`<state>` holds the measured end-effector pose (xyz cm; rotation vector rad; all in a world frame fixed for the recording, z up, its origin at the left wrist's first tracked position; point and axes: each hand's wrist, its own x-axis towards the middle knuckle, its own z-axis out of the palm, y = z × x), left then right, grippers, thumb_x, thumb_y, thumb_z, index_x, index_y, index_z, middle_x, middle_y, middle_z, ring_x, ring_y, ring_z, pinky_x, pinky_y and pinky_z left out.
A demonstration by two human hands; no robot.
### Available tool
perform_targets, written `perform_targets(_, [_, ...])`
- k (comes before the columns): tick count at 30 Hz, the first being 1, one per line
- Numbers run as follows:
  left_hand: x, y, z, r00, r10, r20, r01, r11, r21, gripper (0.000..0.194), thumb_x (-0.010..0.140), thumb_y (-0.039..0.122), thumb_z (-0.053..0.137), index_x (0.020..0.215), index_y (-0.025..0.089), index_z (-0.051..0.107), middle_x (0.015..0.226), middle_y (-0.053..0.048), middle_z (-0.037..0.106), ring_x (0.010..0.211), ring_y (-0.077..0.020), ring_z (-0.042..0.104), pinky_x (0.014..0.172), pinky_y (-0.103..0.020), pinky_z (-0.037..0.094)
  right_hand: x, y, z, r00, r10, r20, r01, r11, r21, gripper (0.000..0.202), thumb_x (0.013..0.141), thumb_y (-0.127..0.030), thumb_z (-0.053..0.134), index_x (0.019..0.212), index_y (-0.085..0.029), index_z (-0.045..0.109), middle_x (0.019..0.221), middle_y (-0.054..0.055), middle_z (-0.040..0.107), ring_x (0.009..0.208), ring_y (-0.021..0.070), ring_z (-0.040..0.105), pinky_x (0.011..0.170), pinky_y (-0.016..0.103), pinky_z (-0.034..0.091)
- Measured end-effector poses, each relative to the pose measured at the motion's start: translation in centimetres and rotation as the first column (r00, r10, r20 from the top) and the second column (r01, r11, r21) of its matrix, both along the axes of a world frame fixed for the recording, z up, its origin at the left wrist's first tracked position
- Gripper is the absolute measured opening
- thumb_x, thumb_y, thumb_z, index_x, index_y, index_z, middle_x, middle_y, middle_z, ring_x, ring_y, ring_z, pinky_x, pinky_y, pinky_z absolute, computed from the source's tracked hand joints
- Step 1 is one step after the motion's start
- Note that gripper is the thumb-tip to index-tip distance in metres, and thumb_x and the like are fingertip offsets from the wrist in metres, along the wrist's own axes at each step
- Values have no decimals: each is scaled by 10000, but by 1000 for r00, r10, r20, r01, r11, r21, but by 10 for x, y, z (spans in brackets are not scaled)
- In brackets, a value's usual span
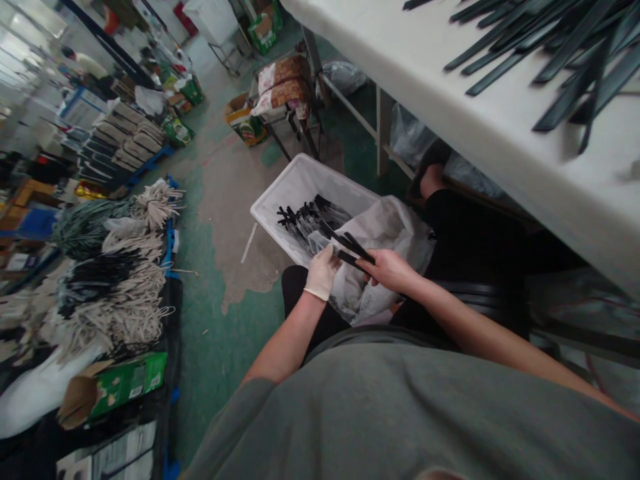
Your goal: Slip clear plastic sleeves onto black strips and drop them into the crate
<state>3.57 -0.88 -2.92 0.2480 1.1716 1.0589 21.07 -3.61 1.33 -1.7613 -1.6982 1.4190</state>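
Your bare right hand pinches flat black strips above the white rectangular plastic tub, your white-gloved left hand curls at their left ends, hold unclear, and the crumpled translucent bag's loose folds could snag them.

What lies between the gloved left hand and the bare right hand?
In the head view, black strips lie between the gloved left hand and the bare right hand, which grips them.

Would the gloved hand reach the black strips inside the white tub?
Probably yes: the gloved left hand is near the white tub, whose open top leaves many black strips uncovered.
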Motion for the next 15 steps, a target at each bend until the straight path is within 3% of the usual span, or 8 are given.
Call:
perform_targets(3, [8, -9, -3, 998, -63, 20, 63, 998, 0, 223, 731, 277, 817, 757, 154, 633, 698, 6, 683, 632, -101, 634, 676, -234, 469, 1, 2, -3, 997, -4, -81, 3, 1000, -13, 240, 946, -352, 526, 807, -185, 629, 634, -3, 704, 481, 126, 629, 507, 223, 419])
perform_targets(7, [-5, -1, 0, 998, 61, 0, -61, 997, -49, 190, 774, 273, 783, 803, 158, 634, 756, 1, 706, 681, -91, 652, 692, -218, 468, 10, -3, -8, 984, 74, -160, -85, 994, -64, 198, 939, -330, 537, 845, -182, 628, 669, -7, 723, 504, 121, 650, 531, 212, 447])
perform_targets(9, [-10, 1, -1, 998, 59, 6, -58, 996, -70, 179, 790, 275, 768, 815, 161, 633, 758, 0, 701, 697, -94, 656, 712, -222, 476, 10, -5, -10, 988, 69, -136, -79, 995, -68, 224, 942, -334, 533, 796, -183, 609, 642, -7, 713, 505, 122, 651, 532, 212, 446])
perform_targets(15, [17, -28, -13, 986, -165, 23, 166, 984, -60, 275, 750, 372, 797, 791, 165, 620, 673, 15, 636, 614, -116, 622, 687, -257, 484, -7, 1, -15, 989, 33, -144, -31, 999, 18, 278, 938, -322, 540, 704, -182, 594, 577, 1, 676, 485, 132, 631, 517, 226, 444])
